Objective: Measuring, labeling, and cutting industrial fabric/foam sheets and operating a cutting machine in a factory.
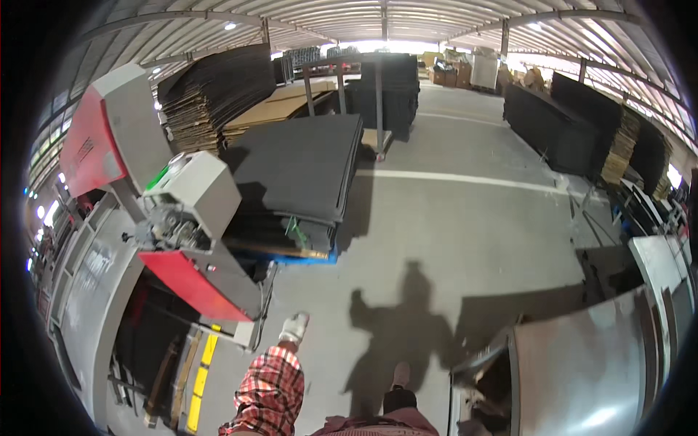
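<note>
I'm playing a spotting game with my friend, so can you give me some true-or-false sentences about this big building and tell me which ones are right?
1. The left hand wears a pale glove, with a plaid sleeve on that arm. True.
2. That sleeve is green and blue. False: it is mostly red, with black and white.
3. The red-and-grey machine stands left of the stack of black sheets. True.
4. The right hand can be seen too. False: it is out of view.
5. A person-shaped shadow falls on the grey floor. True.
</note>
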`<state>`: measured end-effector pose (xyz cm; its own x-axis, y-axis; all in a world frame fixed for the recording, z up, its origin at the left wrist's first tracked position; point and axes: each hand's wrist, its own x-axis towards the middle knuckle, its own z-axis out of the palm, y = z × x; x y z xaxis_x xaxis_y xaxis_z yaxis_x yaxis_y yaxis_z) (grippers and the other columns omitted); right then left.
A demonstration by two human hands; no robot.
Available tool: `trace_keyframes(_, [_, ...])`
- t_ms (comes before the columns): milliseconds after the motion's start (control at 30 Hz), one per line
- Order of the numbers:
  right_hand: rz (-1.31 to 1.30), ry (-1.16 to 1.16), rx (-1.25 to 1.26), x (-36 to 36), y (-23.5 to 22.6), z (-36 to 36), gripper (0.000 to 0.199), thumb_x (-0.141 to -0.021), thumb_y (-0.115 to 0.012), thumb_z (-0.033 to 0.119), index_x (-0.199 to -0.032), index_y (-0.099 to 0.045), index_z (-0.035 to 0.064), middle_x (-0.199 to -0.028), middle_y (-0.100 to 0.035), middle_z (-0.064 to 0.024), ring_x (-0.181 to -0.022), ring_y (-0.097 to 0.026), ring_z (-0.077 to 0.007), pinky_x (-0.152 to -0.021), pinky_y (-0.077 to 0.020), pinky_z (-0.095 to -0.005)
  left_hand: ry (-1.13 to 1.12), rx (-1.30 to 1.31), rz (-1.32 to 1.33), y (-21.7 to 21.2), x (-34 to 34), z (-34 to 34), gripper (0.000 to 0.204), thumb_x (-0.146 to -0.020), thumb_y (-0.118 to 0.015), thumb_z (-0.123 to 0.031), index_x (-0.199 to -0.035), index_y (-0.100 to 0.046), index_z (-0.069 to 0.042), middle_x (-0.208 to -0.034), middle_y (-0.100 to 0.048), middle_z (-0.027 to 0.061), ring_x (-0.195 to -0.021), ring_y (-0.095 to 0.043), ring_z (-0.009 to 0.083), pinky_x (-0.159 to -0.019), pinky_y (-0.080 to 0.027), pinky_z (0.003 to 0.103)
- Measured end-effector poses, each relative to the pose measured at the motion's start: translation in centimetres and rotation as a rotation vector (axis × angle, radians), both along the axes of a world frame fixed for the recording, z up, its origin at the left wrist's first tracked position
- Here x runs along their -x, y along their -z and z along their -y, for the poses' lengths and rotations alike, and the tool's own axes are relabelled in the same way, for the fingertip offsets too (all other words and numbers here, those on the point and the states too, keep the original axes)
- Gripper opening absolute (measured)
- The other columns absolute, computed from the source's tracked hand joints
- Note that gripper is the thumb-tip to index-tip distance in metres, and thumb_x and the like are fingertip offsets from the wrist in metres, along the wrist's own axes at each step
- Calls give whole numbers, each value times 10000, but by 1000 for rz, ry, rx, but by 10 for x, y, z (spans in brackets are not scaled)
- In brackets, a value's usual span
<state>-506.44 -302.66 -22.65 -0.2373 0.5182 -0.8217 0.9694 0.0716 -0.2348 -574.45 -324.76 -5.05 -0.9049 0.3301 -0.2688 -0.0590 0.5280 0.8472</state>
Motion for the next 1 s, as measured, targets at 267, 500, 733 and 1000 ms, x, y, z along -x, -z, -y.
trace_keyframes(267, [-287, 280, -17, 230, -88, -255, 384, -865, -558, 256, -1198, -496, 77, -1067, -592, -120, -940, -578, -208, -832, -460, -342, -147, -485, 465, -32, 129, -259, 584, -836, -585, -439, -1229, -474, -21, -1165, -549, 138, -1067, -528, 280, -907, -434, 385])
trace_keyframes(500, [-770, 3, -268, 525, -201, -493, 491, -838, -614, 177, -1268, -421, 41, -989, -610, -115, -857, -588, -170, -701, -486, -302, -693, -590, 497, 9, 292, -259, 996, -684, -602, -689, -1406, -242, -105, -1437, -256, 142, -1274, -298, 323, -1026, -253, 509])
trace_keyframes(733, [-580, 63, 44, 653, -192, -562, 632, -807, -677, 275, -1297, -383, 4, -944, -607, -115, -726, -611, -184, -657, -480, -283, -731, -1008, 331, 17, 342, -331, 750, -807, -511, -601, -1326, -388, -73, -1331, -428, 104, -1198, -413, 299, -1010, -311, 454])
trace_keyframes(1000, [-795, 265, 710, 845, -126, -721, 463, -882, -566, 295, -1259, -440, 58, -1110, -582, -147, -903, -606, -251, -736, -504, -371, -788, -1116, 238, -18, 322, -319, 704, -781, -573, -550, -1263, -442, -54, -1232, -506, 99, -1109, -480, 298, -961, -371, 445])
